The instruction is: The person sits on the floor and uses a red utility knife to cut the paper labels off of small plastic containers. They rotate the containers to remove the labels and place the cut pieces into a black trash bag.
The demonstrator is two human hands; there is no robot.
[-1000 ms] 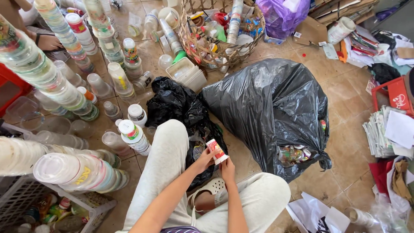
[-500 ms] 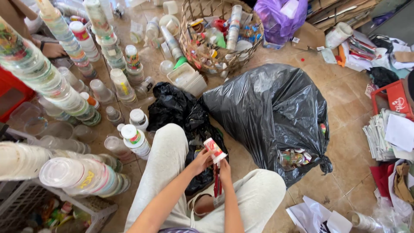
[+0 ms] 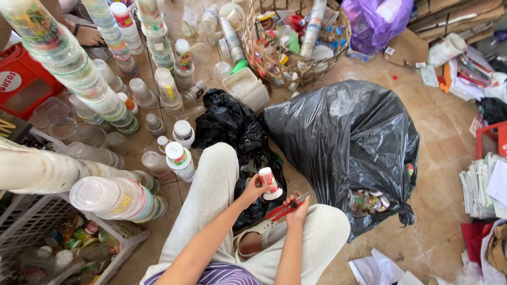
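Taking the big black rubbish bag (image 3: pixel 343 153) as the landmark: far to its left a white lattice crate (image 3: pixel 31 232) holds mixed bottles, and above it long nested stacks of clear plastic cups (image 3: pixel 63 68) lie tilted, ribbed and glossy. Loose cups and small white-capped bottles (image 3: pixel 179 158) crowd the tiled floor (image 3: pixel 438 126) between those stacks and the bag, leaving almost no bare tile on that side.

Just left of the bag, a smaller crumpled black bag (image 3: pixel 232 126) lies against the person's light trousers. At the landmark's lower left edge the left hand (image 3: pixel 253 191) holds a small white cup with a red printed band (image 3: pixel 270 183), its fingers closed round the cup's lower part; the cup is tilted, close to the bag but not touching it. Just beside it the right hand (image 3: pixel 297 207) has its fingers closed on a thin red-handled tool (image 3: pixel 282 210), perhaps a cutter; its exact kind is hard to tell.

Above the bag stands a woven basket (image 3: pixel 264 58) full of bottles and tubes. The bag itself is shiny, creased plastic, bulging, with a torn opening (image 3: pixel 369 200) showing cups inside. Right of it the brown tiles offer the most open room, ending at stacked papers (image 3: pixel 483 184) and a red crate edge (image 3: pixel 488 140).
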